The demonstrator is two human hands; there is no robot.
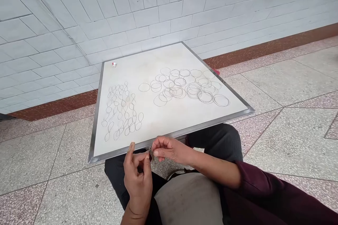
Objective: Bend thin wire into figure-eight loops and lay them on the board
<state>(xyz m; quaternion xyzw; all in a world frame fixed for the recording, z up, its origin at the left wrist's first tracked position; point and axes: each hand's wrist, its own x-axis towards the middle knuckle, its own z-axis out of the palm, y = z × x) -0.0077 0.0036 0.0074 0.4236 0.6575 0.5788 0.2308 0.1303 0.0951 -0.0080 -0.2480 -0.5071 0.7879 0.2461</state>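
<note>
My left hand (137, 179) and my right hand (169, 149) meet just past the near metal edge of a white board (148, 66). Their fingertips pinch a short, thin metal wire (151, 148), which is too fine to make out clearly. Thin dark wire loops lie on the board: a cluster of small, narrow loops (121, 112) on the left and larger round, overlapping loops (185, 88) on the right. A small white-and-red spool (114, 64) sits near the far left corner.
The metal-framed board rests across my lap, over dark trousers (219, 144) and a beige cloth (188, 200). A small red object (216, 72) shows behind the board's right edge. Beyond lie a speckled tiled floor (287, 81) and a white tiled wall (148, 10) with a brown base (264, 44).
</note>
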